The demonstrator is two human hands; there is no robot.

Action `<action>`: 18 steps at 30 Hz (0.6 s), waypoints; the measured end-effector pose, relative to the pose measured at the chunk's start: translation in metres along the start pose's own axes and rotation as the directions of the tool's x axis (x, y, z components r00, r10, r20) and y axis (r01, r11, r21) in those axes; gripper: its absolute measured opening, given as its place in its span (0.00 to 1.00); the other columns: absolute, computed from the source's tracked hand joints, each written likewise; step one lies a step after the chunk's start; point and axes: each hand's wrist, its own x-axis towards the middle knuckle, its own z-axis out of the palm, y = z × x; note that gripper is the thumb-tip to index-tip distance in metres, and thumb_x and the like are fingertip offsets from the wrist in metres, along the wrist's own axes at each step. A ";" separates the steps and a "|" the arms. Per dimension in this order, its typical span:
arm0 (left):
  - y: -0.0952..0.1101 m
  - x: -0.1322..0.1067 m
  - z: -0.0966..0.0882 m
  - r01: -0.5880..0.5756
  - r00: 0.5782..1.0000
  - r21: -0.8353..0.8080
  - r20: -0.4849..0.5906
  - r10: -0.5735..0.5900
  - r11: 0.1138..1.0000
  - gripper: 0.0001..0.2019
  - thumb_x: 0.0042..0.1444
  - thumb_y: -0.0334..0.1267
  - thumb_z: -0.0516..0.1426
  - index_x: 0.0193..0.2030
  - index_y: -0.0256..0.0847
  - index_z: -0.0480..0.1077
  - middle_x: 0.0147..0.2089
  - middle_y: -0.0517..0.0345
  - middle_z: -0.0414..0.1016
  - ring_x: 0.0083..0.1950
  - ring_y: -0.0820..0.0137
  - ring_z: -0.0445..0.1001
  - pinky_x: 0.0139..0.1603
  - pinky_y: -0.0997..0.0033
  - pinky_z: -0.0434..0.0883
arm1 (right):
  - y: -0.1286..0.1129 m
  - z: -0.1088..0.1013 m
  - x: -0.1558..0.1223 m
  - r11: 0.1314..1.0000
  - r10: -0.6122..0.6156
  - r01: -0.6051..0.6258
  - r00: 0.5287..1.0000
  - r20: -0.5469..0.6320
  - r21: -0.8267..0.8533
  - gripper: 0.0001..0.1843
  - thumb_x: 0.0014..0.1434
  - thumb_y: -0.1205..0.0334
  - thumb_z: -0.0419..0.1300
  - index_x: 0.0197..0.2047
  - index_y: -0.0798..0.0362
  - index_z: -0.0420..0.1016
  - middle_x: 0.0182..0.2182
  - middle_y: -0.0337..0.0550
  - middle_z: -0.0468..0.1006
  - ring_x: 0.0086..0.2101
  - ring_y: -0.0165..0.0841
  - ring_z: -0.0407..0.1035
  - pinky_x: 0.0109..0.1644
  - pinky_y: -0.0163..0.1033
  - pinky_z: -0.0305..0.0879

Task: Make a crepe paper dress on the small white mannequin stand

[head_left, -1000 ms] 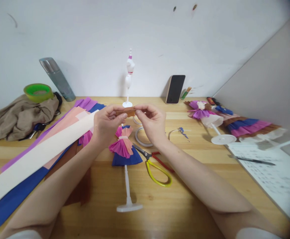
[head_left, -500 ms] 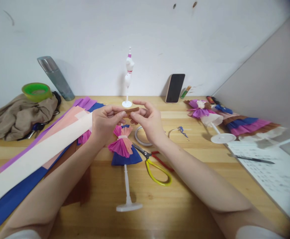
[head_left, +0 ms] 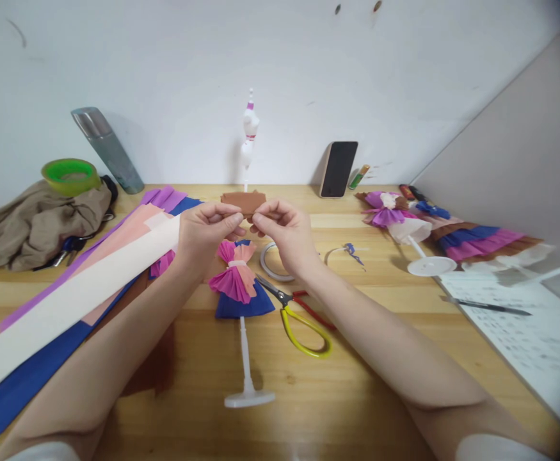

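Both hands pinch the near edge of a small piece of brown crepe paper (head_left: 244, 202), which spreads upward between them. My left hand (head_left: 205, 230) grips its left part between thumb and fingers. On its right part, my right hand (head_left: 287, 234) does the same, with the fingertips of both hands close together. Just below lies a small dress form (head_left: 245, 358) on its side, wearing a pink, peach and blue paper dress (head_left: 236, 282) tied with a pale band. Scissors (head_left: 284, 301) with one yellow and one red handle rest beside the dress, near a roll of tape (head_left: 272, 266).
A bare white dress form (head_left: 249, 137) stands by the wall. Left are crepe paper strips (head_left: 68, 301), a cloth (head_left: 34, 218), green tape (head_left: 71, 173) and a spray bottle (head_left: 109, 150). Right are a phone (head_left: 338, 169), dressed forms (head_left: 431, 266), a pen (head_left: 493, 307) and a written sheet (head_left: 524, 346).
The brown paper, seen edge-on as a narrow folded strip before, now shows its broad face above the fingers. My right fingers have come down and closed on it.
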 end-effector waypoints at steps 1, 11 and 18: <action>0.000 0.000 0.000 0.013 1.000 -0.013 -0.003 -0.013 1.000 0.09 0.39 0.35 0.68 0.28 0.36 0.76 0.20 0.59 0.77 0.22 0.72 0.77 0.24 0.77 0.74 | 0.001 0.000 0.001 1.000 -0.005 0.005 1.000 -0.017 -0.001 0.06 0.45 0.62 0.66 0.26 0.51 0.71 0.20 0.32 0.73 0.23 0.27 0.68 0.29 0.35 0.64; -0.002 -0.001 0.002 0.044 0.997 -0.035 -0.065 -0.046 0.998 0.09 0.38 0.35 0.68 0.27 0.36 0.75 0.20 0.60 0.76 0.23 0.73 0.77 0.25 0.78 0.73 | 0.003 0.000 0.003 0.992 0.094 -0.087 0.992 -0.082 0.088 0.08 0.41 0.61 0.67 0.25 0.51 0.72 0.18 0.34 0.74 0.22 0.27 0.67 0.28 0.35 0.63; 0.001 -0.004 0.005 0.074 0.991 -0.080 -0.109 -0.083 0.994 0.07 0.37 0.33 0.67 0.24 0.36 0.74 0.19 0.61 0.76 0.22 0.75 0.76 0.24 0.79 0.72 | 0.003 0.001 0.002 0.983 0.124 -0.109 0.987 -0.098 0.146 0.08 0.39 0.63 0.69 0.22 0.52 0.72 0.17 0.34 0.75 0.20 0.26 0.66 0.26 0.34 0.61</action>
